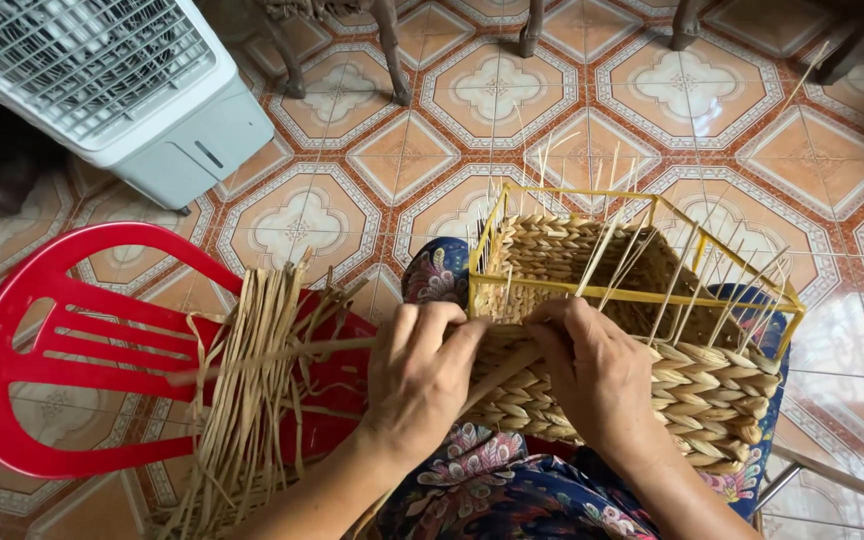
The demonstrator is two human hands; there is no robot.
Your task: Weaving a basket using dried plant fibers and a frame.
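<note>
Weaving basket (692, 390) on lap, frame centre-right: lower rows done, yellow wire frame (592, 290) top bare. Left hand (417, 375), right hand (597, 370) fingers clenched on straw strand (282, 355). Loose straw bundle (252, 400) on red chair (42, 340), left.

No packages, labels, signs or screens show anywhere in view.

Rough woven-straw basket (712, 390); glossy plastic chair (42, 330)
</note>
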